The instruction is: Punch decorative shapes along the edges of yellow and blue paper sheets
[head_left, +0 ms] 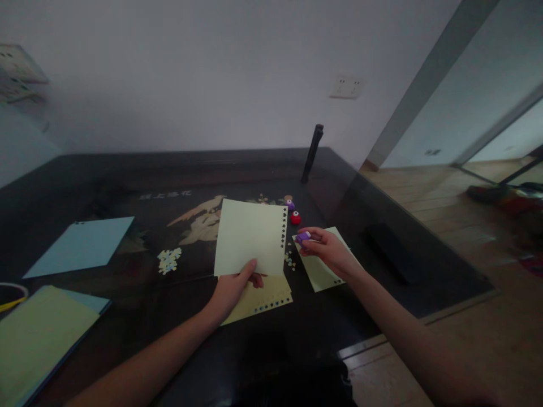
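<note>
My left hand (235,288) pinches the lower edge of a pale green sheet (250,236), lifted above a dark table (127,181). A row of small punched shapes runs down the sheet's right edge. My right hand (324,249) holds a small purple punch (302,237) just right of that edge. Under the lifted sheet lies a yellow sheet (263,299) with punched holes along its lower edge. Another pale green sheet (322,271) lies beneath my right hand. Tiny paper cut-outs (289,261) are scattered between the sheets.
A red punch (295,217) and a purple punch (290,204) sit behind the sheets. A blue sheet (82,246) and a paper stack (38,339) lie at the left. A dark upright object (313,152) stands at the back, a black flat object (392,251) at the right.
</note>
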Available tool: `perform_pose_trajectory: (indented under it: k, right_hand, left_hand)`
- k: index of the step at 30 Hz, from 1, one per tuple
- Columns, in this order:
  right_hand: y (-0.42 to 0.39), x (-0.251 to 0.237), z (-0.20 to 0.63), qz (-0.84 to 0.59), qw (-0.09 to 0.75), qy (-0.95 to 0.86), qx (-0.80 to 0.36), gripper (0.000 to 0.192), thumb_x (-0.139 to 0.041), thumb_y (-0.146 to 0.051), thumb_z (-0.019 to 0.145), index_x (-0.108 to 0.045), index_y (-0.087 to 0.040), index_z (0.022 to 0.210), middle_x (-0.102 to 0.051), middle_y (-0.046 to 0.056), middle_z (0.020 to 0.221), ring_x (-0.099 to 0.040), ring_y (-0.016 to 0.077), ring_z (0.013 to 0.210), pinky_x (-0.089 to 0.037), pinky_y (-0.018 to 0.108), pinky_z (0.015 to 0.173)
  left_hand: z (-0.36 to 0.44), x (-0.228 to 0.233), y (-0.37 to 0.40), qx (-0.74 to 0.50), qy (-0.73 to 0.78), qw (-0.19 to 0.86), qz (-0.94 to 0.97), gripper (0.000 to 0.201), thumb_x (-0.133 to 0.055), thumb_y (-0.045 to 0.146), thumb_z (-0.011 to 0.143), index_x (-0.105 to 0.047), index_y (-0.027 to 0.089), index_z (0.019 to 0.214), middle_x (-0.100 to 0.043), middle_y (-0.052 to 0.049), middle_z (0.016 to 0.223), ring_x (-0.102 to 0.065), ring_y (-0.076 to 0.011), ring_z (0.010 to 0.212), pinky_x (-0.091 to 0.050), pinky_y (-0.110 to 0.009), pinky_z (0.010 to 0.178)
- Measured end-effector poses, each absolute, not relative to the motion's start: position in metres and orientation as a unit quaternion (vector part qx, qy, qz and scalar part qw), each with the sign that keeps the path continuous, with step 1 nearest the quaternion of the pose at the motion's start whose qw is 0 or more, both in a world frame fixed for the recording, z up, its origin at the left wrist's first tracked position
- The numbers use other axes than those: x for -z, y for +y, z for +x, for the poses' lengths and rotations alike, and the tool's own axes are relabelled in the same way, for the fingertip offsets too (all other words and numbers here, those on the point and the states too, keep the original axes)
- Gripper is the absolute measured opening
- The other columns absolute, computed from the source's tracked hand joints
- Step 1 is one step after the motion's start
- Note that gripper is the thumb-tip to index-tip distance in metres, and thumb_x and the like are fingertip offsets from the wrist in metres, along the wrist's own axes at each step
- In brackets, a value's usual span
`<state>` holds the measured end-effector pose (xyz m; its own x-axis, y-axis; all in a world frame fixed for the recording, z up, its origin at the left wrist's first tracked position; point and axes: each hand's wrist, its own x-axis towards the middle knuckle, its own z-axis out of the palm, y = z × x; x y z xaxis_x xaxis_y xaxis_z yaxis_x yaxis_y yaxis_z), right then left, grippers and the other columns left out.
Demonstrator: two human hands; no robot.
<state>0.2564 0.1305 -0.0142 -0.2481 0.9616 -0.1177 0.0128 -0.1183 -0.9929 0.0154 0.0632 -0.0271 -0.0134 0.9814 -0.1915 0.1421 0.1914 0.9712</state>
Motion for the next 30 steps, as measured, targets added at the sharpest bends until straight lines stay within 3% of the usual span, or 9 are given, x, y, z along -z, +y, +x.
perform_pose_trajectory:
  k: [3,7,10,14,19,25,30]
  right_hand:
    - [0.147,0.01,0.262,-0.482,0.409,-0.574,-0.52,0.036,-0.072,-0.038,0.072,-0.064,-0.02,0.102,-0.071,0.007,0.096,-0.068,0.0174,0.071,-0.055,0.037,0.072]
    - [0.187,0.011,0.274,-0.539,0.393,-0.64,-0.382,0.033,-0.071,-0.029,0.072,-0.065,-0.018,0.101,-0.069,0.005,0.079,-0.065,0.02,0.068,-0.051,0.039,0.071]
    - [0.22,0.019,0.277,-0.57,0.373,-0.679,-0.272,0.024,-0.072,-0.016,0.068,-0.067,-0.017,0.092,-0.068,0.007,0.089,-0.062,0.0207,0.078,-0.047,0.04,0.081]
    - [0.248,0.034,0.271,-0.575,0.321,-0.725,-0.201,0.015,-0.07,-0.014,0.074,-0.066,-0.016,0.089,-0.067,0.005,0.091,-0.061,0.0194,0.084,-0.047,0.04,0.085]
    - [0.258,0.041,0.261,-0.57,0.279,-0.752,-0.177,0.018,-0.06,-0.03,0.09,-0.063,-0.014,0.098,-0.064,0.005,0.101,-0.062,0.0175,0.091,-0.051,0.039,0.082]
    - [0.253,0.026,0.265,-0.568,0.3,-0.74,-0.203,0.025,-0.068,-0.009,0.073,-0.066,-0.014,0.097,-0.066,0.011,0.101,-0.061,0.0178,0.079,-0.049,0.038,0.081]
    - [0.223,-0.009,0.27,-0.518,0.306,-0.74,-0.299,0.022,-0.053,-0.029,0.088,-0.067,-0.016,0.1,-0.07,0.009,0.092,-0.063,0.0164,0.073,-0.05,0.032,0.069]
  left_hand:
    - [0.017,0.026,0.063,-0.426,0.574,0.513,0.475,0.041,-0.053,0.051,0.077,-0.057,0.02,0.051,-0.062,-0.004,0.048,-0.058,-0.018,0.051,-0.047,-0.031,0.062]
    - [0.016,0.029,0.063,-0.421,0.576,0.502,0.489,0.043,-0.051,0.052,0.078,-0.057,0.021,0.049,-0.061,-0.003,0.047,-0.058,-0.0185,0.052,-0.048,-0.032,0.066]
    - [0.013,0.031,0.063,-0.389,0.586,0.477,0.526,0.049,-0.046,0.053,0.082,-0.056,0.022,0.045,-0.062,-0.004,0.05,-0.059,-0.0188,0.057,-0.048,-0.031,0.07]
    - [0.012,0.031,0.06,-0.326,0.601,0.463,0.564,0.054,-0.04,0.055,0.083,-0.059,0.023,0.045,-0.064,-0.004,0.054,-0.06,-0.02,0.062,-0.048,-0.032,0.074]
    - [0.016,0.022,0.056,-0.268,0.621,0.453,0.58,0.052,-0.037,0.055,0.082,-0.061,0.024,0.048,-0.07,-0.004,0.063,-0.064,-0.0225,0.072,-0.048,-0.033,0.083]
    - [0.01,0.008,0.06,-0.26,0.608,0.44,0.607,0.05,-0.04,0.052,0.081,-0.053,0.024,0.042,-0.071,-0.005,0.065,-0.065,-0.0234,0.08,-0.044,-0.032,0.092]
    - [0.001,-0.001,0.069,-0.242,0.581,0.471,0.619,0.043,-0.049,0.048,0.079,-0.051,0.023,0.045,-0.066,-0.005,0.054,-0.064,-0.0219,0.068,-0.048,-0.032,0.084]
